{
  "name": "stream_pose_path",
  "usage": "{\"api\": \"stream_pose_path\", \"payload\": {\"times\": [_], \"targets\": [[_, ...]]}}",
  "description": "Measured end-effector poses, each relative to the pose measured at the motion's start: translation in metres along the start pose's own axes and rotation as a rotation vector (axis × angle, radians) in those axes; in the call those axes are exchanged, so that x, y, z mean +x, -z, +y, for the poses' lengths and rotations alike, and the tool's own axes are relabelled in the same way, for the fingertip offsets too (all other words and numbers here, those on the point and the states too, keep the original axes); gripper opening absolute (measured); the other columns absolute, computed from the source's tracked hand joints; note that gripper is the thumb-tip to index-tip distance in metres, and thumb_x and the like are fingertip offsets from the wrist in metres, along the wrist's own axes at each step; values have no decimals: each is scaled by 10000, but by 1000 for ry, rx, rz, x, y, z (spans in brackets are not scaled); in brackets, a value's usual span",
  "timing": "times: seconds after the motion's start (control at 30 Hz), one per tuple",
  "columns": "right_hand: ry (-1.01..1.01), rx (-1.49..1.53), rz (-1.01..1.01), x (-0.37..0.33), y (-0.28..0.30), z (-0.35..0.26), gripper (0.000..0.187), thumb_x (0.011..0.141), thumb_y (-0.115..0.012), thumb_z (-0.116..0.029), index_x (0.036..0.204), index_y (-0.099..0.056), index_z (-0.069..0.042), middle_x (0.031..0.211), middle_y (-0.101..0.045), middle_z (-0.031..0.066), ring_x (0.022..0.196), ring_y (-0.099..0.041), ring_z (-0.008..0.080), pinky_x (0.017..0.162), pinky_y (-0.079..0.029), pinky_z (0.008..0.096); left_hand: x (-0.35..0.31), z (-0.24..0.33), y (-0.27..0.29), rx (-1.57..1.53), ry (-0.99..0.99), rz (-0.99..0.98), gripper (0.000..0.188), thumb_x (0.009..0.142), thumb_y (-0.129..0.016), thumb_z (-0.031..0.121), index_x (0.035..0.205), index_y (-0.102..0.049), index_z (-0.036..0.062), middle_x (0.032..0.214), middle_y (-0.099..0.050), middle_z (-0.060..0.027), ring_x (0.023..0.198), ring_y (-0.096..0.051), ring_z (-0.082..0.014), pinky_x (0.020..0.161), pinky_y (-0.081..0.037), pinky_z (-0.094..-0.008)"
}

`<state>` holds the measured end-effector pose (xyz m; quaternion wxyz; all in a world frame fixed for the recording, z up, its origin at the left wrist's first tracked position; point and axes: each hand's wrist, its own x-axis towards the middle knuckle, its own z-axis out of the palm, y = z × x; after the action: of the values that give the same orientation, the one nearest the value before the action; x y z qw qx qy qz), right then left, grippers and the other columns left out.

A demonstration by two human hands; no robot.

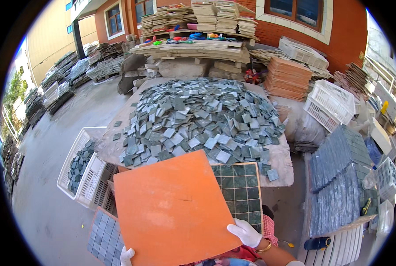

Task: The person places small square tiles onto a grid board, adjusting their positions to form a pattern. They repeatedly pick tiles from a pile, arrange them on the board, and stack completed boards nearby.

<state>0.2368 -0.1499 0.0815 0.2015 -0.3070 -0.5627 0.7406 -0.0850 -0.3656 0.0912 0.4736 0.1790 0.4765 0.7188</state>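
Note:
A flat square orange board [171, 204] is tilted up in front of me, held by its two near corners. My left hand [126, 256], in a white glove, is closed on the lower left corner; only part of it shows. My right hand [245, 233], also gloved in white, grips the lower right edge with its thumb on the face. Partly hidden behind the board, a wood-edged frame of dark green square tiles [241, 188] rests at the table's near edge. Beyond it, a big heap of loose grey-green tiles [198, 119] covers the table [280, 155].
A white crate of tiles [76, 166] stands at the left, above a gridded tile panel [106, 235]. On the right are stacked tile sheets [339, 181], a black bottle [316, 243], an empty white crate [331, 104] and a stack of orange boards [287, 77]. Stone slabs [202, 22] are piled behind.

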Motion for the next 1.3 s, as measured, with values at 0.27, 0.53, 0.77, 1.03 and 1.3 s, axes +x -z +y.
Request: {"api": "stream_pose_path", "payload": {"times": [0.27,0.53,0.77,1.03,1.3], "targets": [[-241,-397,406,-95,43,51,445,1001,-495,-294,1298,-544,34,1191,-652,136,1107,-606,218,979,-448,340,58,-78,11,251,352,-271,447,888,-589,181,1294,-547,-2,1155,-643,-92,996,-637,-209,847,-542,-356],[135,314,702,-64,104,18,601,1051,-390,-406,1526,-220,-79,1217,-614,172,892,-634,178,727,-525,303,81,-84,-15,495,388,-434,357,877,-564,128,1204,-566,-15,1062,-642,-105,921,-634,-226,803,-553,-373],[201,-222,723,-42,147,30,332,994,-509,-278,958,-596,40,858,-626,94,754,-579,162,697,-470,329,86,-91,-34,452,449,-476,369,876,-569,136,1211,-564,-16,1083,-642,-112,941,-636,-226,817,-553,-369],[219,-575,973,-56,129,39,288,961,-536,-231,829,-587,20,774,-609,191,659,-567,294,624,-454,357,88,-96,-5,395,484,-502,460,871,-608,199,1261,-544,-36,1160,-643,-136,1008,-646,-234,860,-550,-362],[-64,114,424,-111,54,37,525,1016,-484,-320,1395,-450,42,1367,-532,102,1263,-472,173,1058,-371,334,62,-98,6,214,497,-390,547,870,-623,242,1308,-515,-66,1226,-620,-149,1075,-631,-248,899,-533,-381]]}}
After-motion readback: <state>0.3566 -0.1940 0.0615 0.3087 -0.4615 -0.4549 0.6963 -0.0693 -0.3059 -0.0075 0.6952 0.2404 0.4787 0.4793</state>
